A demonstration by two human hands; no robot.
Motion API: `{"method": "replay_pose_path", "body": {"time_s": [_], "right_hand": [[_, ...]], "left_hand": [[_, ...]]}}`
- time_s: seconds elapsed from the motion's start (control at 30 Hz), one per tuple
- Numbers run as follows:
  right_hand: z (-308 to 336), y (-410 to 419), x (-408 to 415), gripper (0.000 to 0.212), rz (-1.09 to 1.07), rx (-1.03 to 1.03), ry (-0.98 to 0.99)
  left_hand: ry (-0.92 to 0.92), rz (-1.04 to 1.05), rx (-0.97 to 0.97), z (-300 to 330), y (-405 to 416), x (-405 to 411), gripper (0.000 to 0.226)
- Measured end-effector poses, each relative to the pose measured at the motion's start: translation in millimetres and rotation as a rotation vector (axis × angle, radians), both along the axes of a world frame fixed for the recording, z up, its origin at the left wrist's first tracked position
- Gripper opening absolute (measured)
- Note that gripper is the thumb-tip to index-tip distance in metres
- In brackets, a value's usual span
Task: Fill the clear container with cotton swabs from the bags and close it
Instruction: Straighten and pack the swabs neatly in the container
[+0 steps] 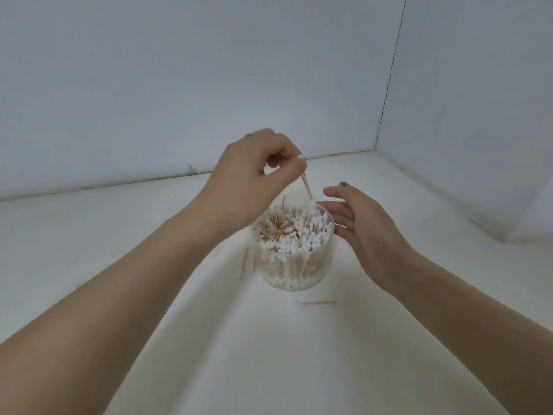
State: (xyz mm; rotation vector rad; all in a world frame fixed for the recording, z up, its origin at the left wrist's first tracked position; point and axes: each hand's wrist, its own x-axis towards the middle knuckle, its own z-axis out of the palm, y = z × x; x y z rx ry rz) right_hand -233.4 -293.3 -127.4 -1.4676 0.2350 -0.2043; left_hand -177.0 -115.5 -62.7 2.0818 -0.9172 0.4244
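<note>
Now the left hand [254, 172] pinches one cotton swab [307, 188] over the clear container [294, 253] mid-surface; right hand [363, 232], fingers loosely spread, rests beside its wall. Best lower it upright into the far-side gap, steadying the container.

The round clear plastic container [294, 259] packed with white-tipped wooden cotton swabs [299, 235] stands mid-table; its mouth is uncovered from above. Left hand [254, 178] hovers overhead; right hand [359, 226] flanks its right side. One loose wooden swab [318, 302] lies just in front on the white table [269, 354].
</note>
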Motion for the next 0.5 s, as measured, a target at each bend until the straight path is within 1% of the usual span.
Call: {"method": "replay_pose_path", "body": {"time_s": [0.17, 0.27, 0.4, 0.47, 0.5], "right_hand": [[2, -2, 0, 0.035, -0.001, 0.072, 0.005], [3, -5, -1, 0.035, -0.006, 0.087, 0.01], [2, -6, -2, 0.034, 0.014, 0.117, 0.022], [0, -4, -2, 0.033, 0.042, 0.115, 0.033], [-1, -3, -2, 0.033, 0.055, 0.115, 0.041]], "left_hand": [[0.077, -0.054, 0.172, -19, -13, -4, 0.011], [0.136, -0.038, 0.25, -27, -15, -4, 0.012], [0.181, -0.013, 0.407, -32, -20, -8, 0.011], [0.238, -0.002, 0.427, -31, -20, -7, 0.015], [0.281, 0.006, 0.392, -31, -20, -5, 0.019]]}}
